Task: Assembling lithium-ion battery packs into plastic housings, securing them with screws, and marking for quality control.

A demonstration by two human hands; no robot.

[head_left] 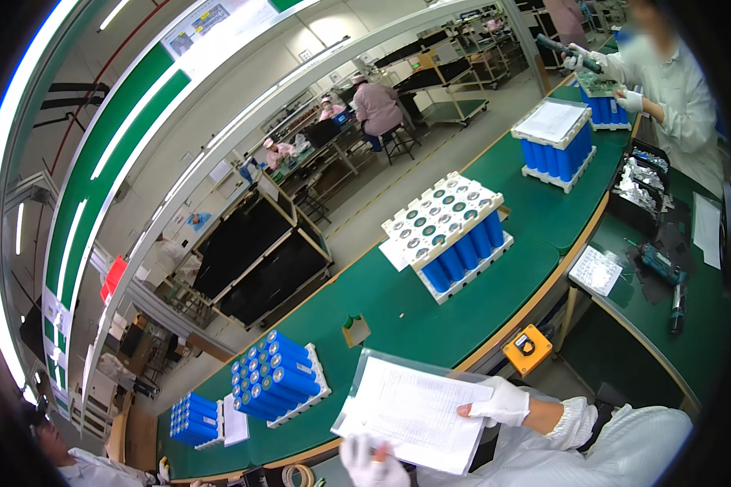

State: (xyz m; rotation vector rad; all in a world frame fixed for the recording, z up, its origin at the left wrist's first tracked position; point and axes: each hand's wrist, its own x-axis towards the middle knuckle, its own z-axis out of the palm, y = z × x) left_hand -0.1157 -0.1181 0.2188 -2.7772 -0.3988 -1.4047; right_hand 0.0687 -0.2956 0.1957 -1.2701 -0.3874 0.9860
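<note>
A printed sheet in a clear plastic sleeve (418, 412) is tilted in front of me, over the near edge of the green bench. My right hand (502, 403), in a white glove with a bare thumb tip, is closed on its right side, thumb on top and fingers hidden beneath. At the lower left corner my left hand (372, 464), also gloved, grips the sheet with bare fingertips showing. Beyond the sheet, to the left, a block of blue cylindrical cells (272, 377) stands in a white holder. Neither hand touches it.
The long green bench (471, 312) carries another blue cell pack (455, 235) with a white top plate, more packs at both ends, and a small open box (355, 330). A yellow control box (528, 350) hangs at the near edge. A power screwdriver (662, 264) lies right. A co-worker (666, 97) stands far right.
</note>
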